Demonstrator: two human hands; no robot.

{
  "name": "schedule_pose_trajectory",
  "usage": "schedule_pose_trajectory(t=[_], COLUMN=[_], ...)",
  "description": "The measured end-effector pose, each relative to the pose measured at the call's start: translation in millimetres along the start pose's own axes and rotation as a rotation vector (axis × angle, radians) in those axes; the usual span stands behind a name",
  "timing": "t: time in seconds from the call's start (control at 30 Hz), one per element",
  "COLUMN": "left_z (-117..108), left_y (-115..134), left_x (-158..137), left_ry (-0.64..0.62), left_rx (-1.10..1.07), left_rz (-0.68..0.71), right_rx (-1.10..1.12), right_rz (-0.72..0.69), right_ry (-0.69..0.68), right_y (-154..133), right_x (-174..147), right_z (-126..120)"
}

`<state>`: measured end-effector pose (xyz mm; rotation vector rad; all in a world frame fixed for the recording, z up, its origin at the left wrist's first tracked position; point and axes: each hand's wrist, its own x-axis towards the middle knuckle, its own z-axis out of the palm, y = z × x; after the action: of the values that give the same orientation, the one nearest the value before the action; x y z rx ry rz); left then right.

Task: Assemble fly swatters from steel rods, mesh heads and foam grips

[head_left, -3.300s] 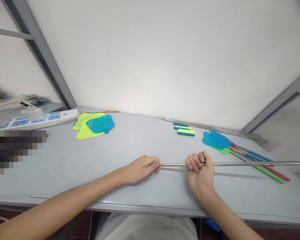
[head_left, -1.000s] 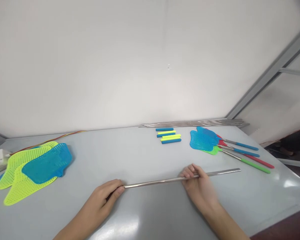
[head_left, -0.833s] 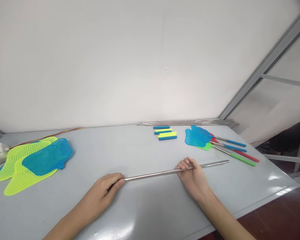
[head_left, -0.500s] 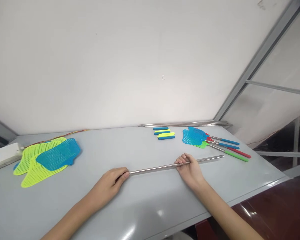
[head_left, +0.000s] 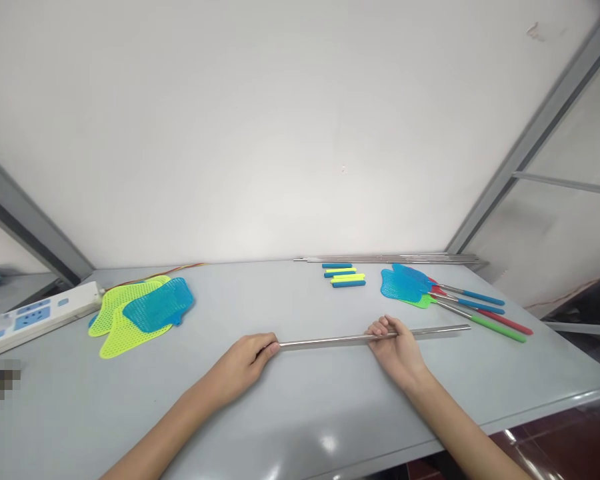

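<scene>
A thin metal rod [head_left: 325, 342] runs sideways above the grey table, between my two hands. My left hand [head_left: 247, 363] pinches its left end between thumb and fingers, hiding that tip. Farther right, my right hand [head_left: 395, 347] is palm up with its fingers curled round the rod, and the rod's right end sticks out beyond it. Behind the rod lie several short blue and yellow grip sleeves [head_left: 345, 275]. Right of these are several fly swatters [head_left: 410, 283] with blue, red and green handles. Loose mesh swatter heads [head_left: 157, 307], yellow and blue, overlap at the left.
A bundle of metal rods [head_left: 380, 258] lies along the wall at the back of the table [head_left: 290, 413]. A white power strip [head_left: 45, 317] sits at the far left, with coloured wires [head_left: 165, 272] behind it. Grey frame posts [head_left: 515, 160] stand at both sides.
The view has swung a little to the left, so more of the power strip shows. Both hands keep their hold on the rod, with little visible change in grip.
</scene>
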<state>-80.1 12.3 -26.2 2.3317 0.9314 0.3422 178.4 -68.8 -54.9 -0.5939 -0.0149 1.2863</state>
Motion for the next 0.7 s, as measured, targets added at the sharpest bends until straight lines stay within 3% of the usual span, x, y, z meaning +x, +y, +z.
schedule_pose_trajectory(t=[0.5,0.63,0.7], left_z=[-5,-10,-13], left_y=[-6,-10,-11], left_x=[-2,-2,-2], left_ry=[0.070,0.129,0.165], left_rx=[-0.038,-0.015,-0.006], left_rz=[0.012,-0.001,-0.013], right_rx=[-0.025,-0.031,-0.033], right_rz=[0.029,0.073,0.021], right_ry=[0.019,0.056,0.090], right_y=[1,-6,-15], right_x=[-2,1,5], right_z=[4,0,-6])
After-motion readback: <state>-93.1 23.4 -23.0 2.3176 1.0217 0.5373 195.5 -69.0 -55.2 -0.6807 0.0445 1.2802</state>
